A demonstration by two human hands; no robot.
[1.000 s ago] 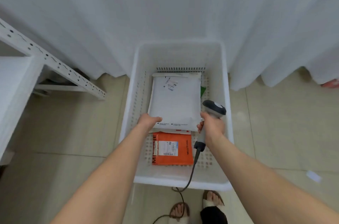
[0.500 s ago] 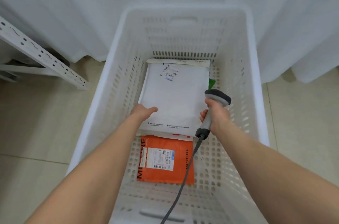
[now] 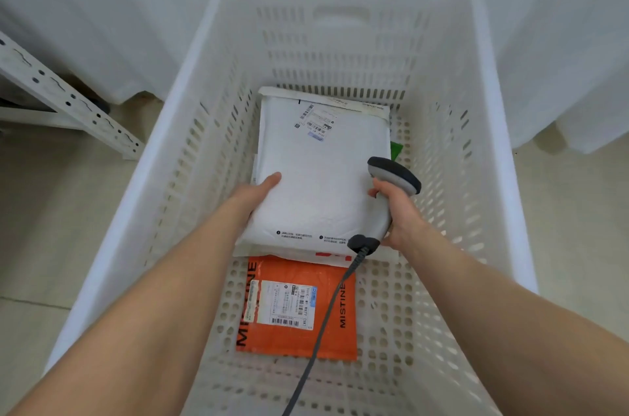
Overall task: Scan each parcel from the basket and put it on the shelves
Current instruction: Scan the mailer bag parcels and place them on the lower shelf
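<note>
In the head view, the left hand (image 3: 253,197) held the near-left edge of the white parcel (image 3: 323,177). Its thumb lay on top and its fingers were hidden beneath, so it looked like a pinch on that edge. The parcel was inside the basket (image 3: 340,51), on top of the pile there, and its printed label (image 3: 315,124) sat at the end farthest from that grip. Across the parcel from the left hand, the right hand (image 3: 400,211) had its fingers curled round the handle of the scanner (image 3: 391,177). The scanner's head rose just beyond the knuckles and its cable (image 3: 326,320) trailed back toward the person. Directly under the gripped parcel lay another pale parcel (image 3: 332,254) with red print. An orange parcel (image 3: 296,306) lay flat on the basket floor, on the near side of both hands, and a green corner (image 3: 396,148) peeked out just beyond the scanner head. Far to the left of the left hand, outside the basket, stood the perforated shelf frame (image 3: 68,98). No shelf surface was in view, so how many parcels had already been shelved could not be told. At least three or four appeared to be left, and the one in hand seemed not yet scanned.
</note>
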